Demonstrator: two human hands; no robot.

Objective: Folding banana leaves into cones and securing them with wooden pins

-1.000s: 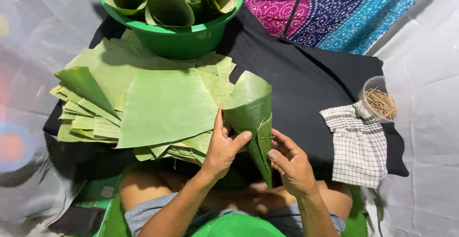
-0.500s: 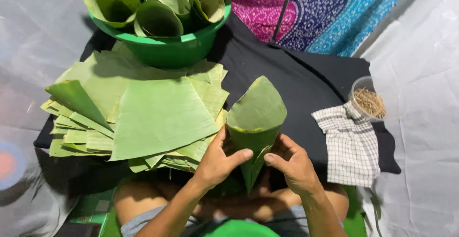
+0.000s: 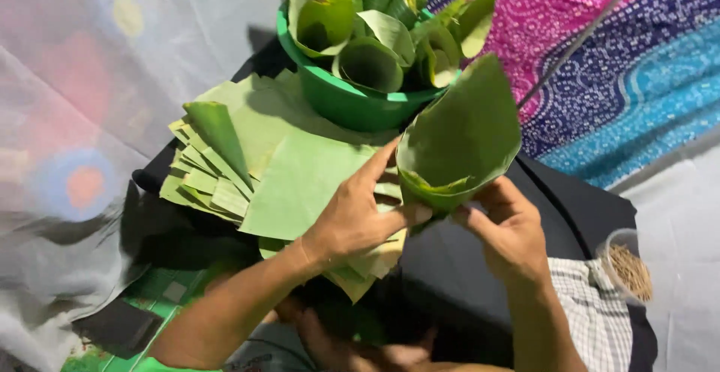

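Now a leaf cone [image 3: 461, 136] is held up between both hands, mouth tilted toward the camera, its tall flap pointing up and right, just in front of the green bowl [image 3: 337, 102]. Left hand [image 3: 352, 218] is closed on the cone's left side, forefinger stretched up along the rim, thumb pressed under the lower edge. Right hand [image 3: 514, 233] is closed on the cone's lower right, thumb at the rim's bottom, fingers curled behind the leaf. Cone inside shows an overlapping fold near the bottom. Bowl is full of finished cones [image 3: 367, 61] standing with mouths up, packed against each other. Under and left of the hands lies a stack of flat leaf sheets [image 3: 300, 181], fanned out, with narrower folded strips [image 3: 206, 173] at its left edge and one pointed leaf piece [image 3: 217, 128] sticking up there. Stack rests on a dark cloth [image 3: 592, 211] that spreads under bowl and hands. At lower right a checked cloth [image 3: 596, 316] lies beside a clear cup [image 3: 626, 267] of thin sticks, touching or nearly so. Patterned pink and blue fabric [image 3: 600, 64] fills the upper right, a thin dark rod [image 3: 581, 42] crossing it. Pale plastic sheet [image 3: 90, 117] covers the left side.
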